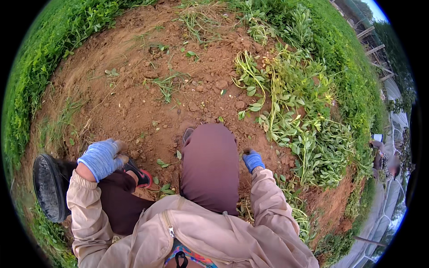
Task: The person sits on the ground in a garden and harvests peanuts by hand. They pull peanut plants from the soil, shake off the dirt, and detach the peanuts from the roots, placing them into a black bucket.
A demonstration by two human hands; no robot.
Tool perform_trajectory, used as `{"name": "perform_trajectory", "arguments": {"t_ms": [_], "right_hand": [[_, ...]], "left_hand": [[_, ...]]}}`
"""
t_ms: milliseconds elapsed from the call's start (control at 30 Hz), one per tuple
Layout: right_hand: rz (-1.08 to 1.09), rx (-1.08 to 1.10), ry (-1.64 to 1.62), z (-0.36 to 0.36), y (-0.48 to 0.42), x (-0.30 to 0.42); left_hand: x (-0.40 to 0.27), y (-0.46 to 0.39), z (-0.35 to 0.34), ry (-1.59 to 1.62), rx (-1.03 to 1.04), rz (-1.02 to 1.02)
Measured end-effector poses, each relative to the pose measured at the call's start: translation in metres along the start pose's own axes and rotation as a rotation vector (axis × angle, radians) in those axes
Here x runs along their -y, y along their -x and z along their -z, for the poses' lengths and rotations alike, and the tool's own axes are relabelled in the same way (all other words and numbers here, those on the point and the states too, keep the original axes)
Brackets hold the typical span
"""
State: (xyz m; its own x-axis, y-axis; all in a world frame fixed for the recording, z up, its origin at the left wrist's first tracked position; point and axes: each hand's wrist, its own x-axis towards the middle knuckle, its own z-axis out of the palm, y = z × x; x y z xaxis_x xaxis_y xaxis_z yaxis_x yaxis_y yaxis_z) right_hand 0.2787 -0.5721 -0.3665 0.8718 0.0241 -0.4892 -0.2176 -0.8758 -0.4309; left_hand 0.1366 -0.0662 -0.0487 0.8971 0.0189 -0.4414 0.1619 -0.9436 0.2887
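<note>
My left hand [102, 159], in a blue knit glove with soil-stained fingers, hovers above my left shoe [143, 176]. Its thumb and fingers are slightly apart, and I see nothing held. Just left of that arm is a black bucket [50, 187]. My right hand [253, 160], gloved the same way, is low beside my raised right knee [210, 164], over bare soil. Its fingers bend down out of sight, so whether they hold anything is unclear. To its right, uprooted leafy plants that look like peanut plants [311, 150] lie in a heap.
Reddish-brown soil [134, 97] with clods and loose leaves stretches ahead. Green crop rows border it at left [25, 97] and right [355, 77]. Grass tufts [167, 85] lie mid-ground. At far right another person [385, 164] is low beside the crop, near pale sheeting [367, 221].
</note>
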Motion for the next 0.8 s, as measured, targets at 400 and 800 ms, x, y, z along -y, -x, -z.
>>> {"name": "perform_trajectory", "arguments": {"t_ms": [400,800], "right_hand": [[-0.039,-0.469,0.481,0.125,-0.256,0.184],[0.119,-0.287,0.228,0.065,-0.359,0.203]], "left_hand": [[0.063,0.000,-0.009,0.103,0.095,0.466],[0.067,-0.046,-0.007,0.083,0.272,0.456]]}}
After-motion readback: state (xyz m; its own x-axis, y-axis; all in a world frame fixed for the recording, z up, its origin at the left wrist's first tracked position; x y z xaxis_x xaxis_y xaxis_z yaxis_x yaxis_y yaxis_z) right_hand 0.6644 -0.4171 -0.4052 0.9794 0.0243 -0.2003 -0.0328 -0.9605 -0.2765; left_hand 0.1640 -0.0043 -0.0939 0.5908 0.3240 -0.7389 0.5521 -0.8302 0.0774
